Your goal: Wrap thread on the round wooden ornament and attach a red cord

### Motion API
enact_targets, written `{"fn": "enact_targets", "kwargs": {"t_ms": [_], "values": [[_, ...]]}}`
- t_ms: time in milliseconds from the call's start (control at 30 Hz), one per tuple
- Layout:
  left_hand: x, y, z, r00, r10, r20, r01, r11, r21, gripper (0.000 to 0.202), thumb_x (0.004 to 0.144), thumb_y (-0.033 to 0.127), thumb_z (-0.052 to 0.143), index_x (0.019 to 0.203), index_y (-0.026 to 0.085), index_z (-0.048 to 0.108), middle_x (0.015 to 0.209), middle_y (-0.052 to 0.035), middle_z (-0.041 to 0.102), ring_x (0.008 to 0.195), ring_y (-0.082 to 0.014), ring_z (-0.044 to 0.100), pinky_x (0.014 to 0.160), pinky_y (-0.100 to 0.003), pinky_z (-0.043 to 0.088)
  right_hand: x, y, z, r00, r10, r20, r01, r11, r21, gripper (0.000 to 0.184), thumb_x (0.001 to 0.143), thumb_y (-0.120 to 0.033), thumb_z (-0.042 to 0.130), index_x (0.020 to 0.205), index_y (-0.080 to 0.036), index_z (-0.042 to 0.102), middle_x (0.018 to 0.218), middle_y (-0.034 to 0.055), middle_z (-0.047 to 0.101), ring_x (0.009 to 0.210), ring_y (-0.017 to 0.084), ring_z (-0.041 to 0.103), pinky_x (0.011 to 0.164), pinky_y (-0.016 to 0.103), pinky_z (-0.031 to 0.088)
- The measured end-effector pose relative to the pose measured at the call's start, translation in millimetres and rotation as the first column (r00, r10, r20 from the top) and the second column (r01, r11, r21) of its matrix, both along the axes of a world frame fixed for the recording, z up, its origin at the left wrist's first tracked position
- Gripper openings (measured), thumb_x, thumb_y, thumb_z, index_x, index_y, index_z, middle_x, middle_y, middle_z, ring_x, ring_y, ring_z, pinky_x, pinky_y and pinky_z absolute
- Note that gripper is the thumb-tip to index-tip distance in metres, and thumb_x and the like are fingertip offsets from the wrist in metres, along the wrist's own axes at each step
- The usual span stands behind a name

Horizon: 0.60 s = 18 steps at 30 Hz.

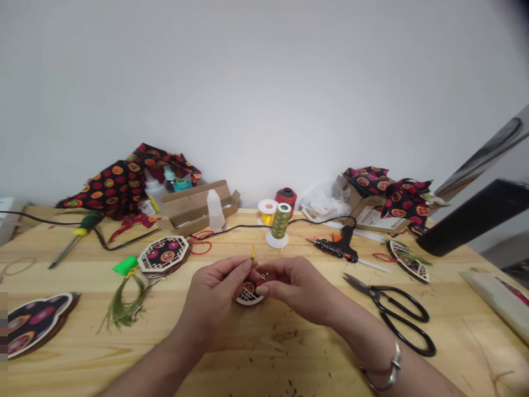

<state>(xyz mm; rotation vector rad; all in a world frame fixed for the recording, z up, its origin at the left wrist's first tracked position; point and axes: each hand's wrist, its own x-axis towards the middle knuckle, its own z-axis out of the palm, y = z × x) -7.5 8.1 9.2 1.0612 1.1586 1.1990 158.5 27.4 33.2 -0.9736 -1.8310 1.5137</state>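
- My left hand (221, 286) has its thumb and forefinger pinched together on a short yellow cord (253, 253), whose tip pokes up above them.
- My right hand (295, 289) is closed on the right side of a small round ornament (248, 293), the thumb lying over its front; I cannot tell how the hidden fingers sit behind it.
- The ornament is between my two hands, just above the tabletop (225, 364) or touching it, I cannot tell which. It shows dark patterned fabric behind a pale lattice frame.
- A silver bracelet (395, 361) circles my right wrist.
- Straight beyond my hands stands a spool of green thread (281, 221), with a yellow spool (268, 214) and a red spool (290, 197) close behind.
- To my right lie black-handled scissors (382, 298), open a little, and beyond them a black glue gun (336, 249).
- To my left lies an octagonal ornament (163, 255), a bright green piece (125, 266) at its left edge and a green tassel (125, 300) in front.
- Farther left are a screwdriver (76, 239) and, nearer me, a lobed ornament (39, 325) cut off by the view's edge.
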Motion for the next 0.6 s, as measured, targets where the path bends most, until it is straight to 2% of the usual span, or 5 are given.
{"fn": "enact_targets", "kwargs": {"t_ms": [100, 200, 333, 467, 600], "values": [[-0.4, 0.0, -1.1, 1.000, 0.010, -0.001, -0.010, 1.000, -0.011, 0.021, 0.076, 0.034, 0.067, 0.068, 0.015, 0.071, 0.061, -0.0004, 0.062, 0.053, -0.0092, 0.044, 0.050, -0.020, 0.035, 1.2, -6.2, 5.9, 0.980, -0.104, 0.169, 0.068, 0.976, 0.206, 0.016, 0.085, -0.020, 0.053, 0.083, -0.021, 0.069, 0.066, -0.0019, 0.062, 0.057, 0.011, 0.049, 0.052, 0.022, 0.035], [0.6, 0.9, -1.1, 1.000, 0.002, -0.011, -0.002, 1.000, -0.013, 0.021, 0.076, 0.035, 0.067, 0.069, 0.015, 0.070, 0.061, -0.0005, 0.062, 0.057, -0.0109, 0.047, 0.053, -0.021, 0.036, 3.7, -13.4, 8.0, 0.910, -0.269, 0.315, 0.081, 0.861, 0.502, 0.016, 0.087, -0.020, 0.052, 0.081, -0.021, 0.067, 0.069, 0.0005, 0.065, 0.059, 0.013, 0.053, 0.054, 0.024, 0.035], [2.8, 1.8, 3.2, 0.995, -0.017, -0.099, 0.014, 0.999, -0.035, 0.024, 0.076, 0.036, 0.066, 0.064, 0.016, 0.067, 0.055, 0.0024, 0.058, 0.053, -0.0102, 0.045, 0.051, -0.021, 0.036, 4.7, -24.0, 2.9, 0.774, -0.492, 0.399, -0.113, 0.513, 0.851, 0.016, 0.087, -0.013, 0.049, 0.079, -0.017, 0.062, 0.068, 0.0034, 0.060, 0.058, 0.016, 0.050, 0.052, 0.028, 0.030], [4.7, 0.9, 6.7, 0.967, -0.094, -0.238, 0.102, 0.995, 0.020, 0.021, 0.077, 0.033, 0.061, 0.065, 0.016, 0.066, 0.059, 0.0024, 0.059, 0.060, -0.0132, 0.050, 0.059, -0.023, 0.040, 2.7, -32.6, 9.6, 0.727, -0.486, 0.485, -0.433, 0.225, 0.873, 0.012, 0.083, -0.009, 0.049, 0.083, -0.014, 0.060, 0.070, 0.0045, 0.056, 0.059, 0.019, 0.046, 0.051, 0.032, 0.028], [6.4, -1.9, 5.7, 0.891, -0.281, -0.357, 0.332, 0.939, 0.090, 0.020, 0.078, 0.024, 0.055, 0.060, 0.017, 0.062, 0.059, 0.0028, 0.057, 0.065, -0.0149, 0.051, 0.064, -0.024, 0.040, 5.0, -27.2, 34.3, 0.744, -0.321, 0.586, -0.522, 0.268, 0.810, 0.012, 0.080, -0.007, 0.051, 0.078, -0.014, 0.060, 0.073, 0.0045, 0.058, 0.062, 0.018, 0.047, 0.050, 0.030, 0.030]]}}
